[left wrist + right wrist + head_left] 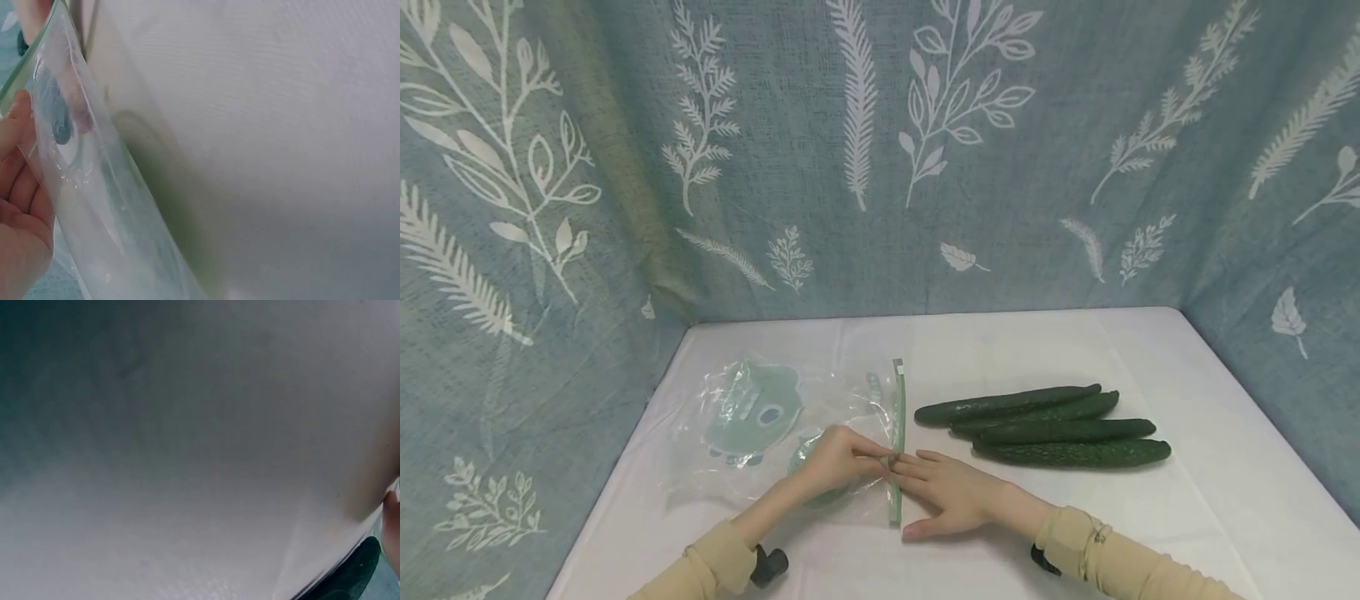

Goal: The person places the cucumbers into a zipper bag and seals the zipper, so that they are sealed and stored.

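A clear zip bag [752, 412] with a pale green animal-like print lies on the left of the table, its green zip strip [898, 408] running front to back on its right side. My left hand [838, 458] pinches the bag near that strip. In the left wrist view, thumb and fingers of the left hand [22, 187] grip the clear film near its green edge. My right hand [951, 492] lies over the strip with straight fingers, fingertips right by the left hand's, thumb spread toward the front. Only a bit of the right hand [392, 531] shows in its wrist view.
Several long dark green cucumbers [1067, 431] lie side by side on the right of the white table [1210, 400]. A blue-grey curtain [880, 250] with white leaf patterns hangs behind and along both sides.
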`<action>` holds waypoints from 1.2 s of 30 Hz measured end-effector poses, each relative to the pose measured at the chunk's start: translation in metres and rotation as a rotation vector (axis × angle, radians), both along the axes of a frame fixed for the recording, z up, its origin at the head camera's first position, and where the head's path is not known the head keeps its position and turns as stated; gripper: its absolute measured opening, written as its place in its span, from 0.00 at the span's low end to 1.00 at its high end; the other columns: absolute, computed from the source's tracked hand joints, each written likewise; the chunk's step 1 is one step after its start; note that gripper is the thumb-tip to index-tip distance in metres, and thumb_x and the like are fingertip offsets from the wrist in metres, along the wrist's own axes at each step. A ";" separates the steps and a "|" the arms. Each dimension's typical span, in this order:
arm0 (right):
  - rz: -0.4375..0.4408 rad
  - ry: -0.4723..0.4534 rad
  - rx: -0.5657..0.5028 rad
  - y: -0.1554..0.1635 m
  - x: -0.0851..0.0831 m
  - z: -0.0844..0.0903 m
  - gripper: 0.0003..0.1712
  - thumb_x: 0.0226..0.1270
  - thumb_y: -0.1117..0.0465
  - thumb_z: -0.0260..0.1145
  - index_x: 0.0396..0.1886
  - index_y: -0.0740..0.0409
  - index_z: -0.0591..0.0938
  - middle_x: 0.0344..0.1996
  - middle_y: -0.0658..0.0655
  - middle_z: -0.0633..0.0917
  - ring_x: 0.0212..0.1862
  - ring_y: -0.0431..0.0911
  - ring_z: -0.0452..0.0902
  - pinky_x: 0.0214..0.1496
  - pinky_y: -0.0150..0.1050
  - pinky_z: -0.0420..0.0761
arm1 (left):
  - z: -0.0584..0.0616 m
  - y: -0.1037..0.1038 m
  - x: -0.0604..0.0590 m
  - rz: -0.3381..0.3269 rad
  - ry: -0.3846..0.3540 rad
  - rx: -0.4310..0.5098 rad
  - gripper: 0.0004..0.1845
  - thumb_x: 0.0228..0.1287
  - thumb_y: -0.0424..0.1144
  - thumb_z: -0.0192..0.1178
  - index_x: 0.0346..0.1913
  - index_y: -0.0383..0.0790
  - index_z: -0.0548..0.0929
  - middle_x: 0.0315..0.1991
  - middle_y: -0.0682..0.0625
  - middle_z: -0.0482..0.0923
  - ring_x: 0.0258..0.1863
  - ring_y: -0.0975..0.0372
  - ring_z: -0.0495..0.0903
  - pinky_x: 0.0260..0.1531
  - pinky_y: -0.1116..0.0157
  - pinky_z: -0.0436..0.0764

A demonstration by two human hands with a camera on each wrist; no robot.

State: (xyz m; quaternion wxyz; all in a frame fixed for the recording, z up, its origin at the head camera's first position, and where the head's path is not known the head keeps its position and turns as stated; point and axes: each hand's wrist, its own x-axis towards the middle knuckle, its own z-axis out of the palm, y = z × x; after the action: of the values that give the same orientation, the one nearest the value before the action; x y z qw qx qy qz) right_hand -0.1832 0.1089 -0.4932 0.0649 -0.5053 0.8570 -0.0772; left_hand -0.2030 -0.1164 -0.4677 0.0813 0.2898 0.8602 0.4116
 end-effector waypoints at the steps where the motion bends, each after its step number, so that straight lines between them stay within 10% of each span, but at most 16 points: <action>1: -0.001 -0.004 0.000 0.000 0.000 0.000 0.46 0.60 0.29 0.39 0.70 0.52 0.48 0.69 0.54 0.52 0.70 0.42 0.43 0.69 0.47 0.51 | 0.002 -0.001 0.001 0.006 -0.007 0.002 0.13 0.48 0.42 0.66 0.38 0.43 0.85 0.36 0.53 0.84 0.32 0.69 0.81 0.31 0.75 0.79; 36: 0.005 -0.023 -0.008 0.001 -0.002 0.000 0.46 0.61 0.30 0.39 0.69 0.55 0.52 0.69 0.51 0.52 0.70 0.45 0.45 0.69 0.46 0.52 | 0.022 -0.012 -0.007 0.037 -0.122 0.215 0.12 0.52 0.35 0.63 0.42 0.38 0.83 0.37 0.42 0.82 0.39 0.57 0.82 0.38 0.71 0.80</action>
State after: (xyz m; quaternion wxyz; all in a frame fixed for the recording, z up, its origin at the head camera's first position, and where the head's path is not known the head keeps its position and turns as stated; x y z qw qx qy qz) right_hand -0.1856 0.1095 -0.4928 0.0728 -0.5068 0.8547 -0.0861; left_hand -0.2095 -0.1286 -0.4454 0.0941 0.2554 0.8098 0.5198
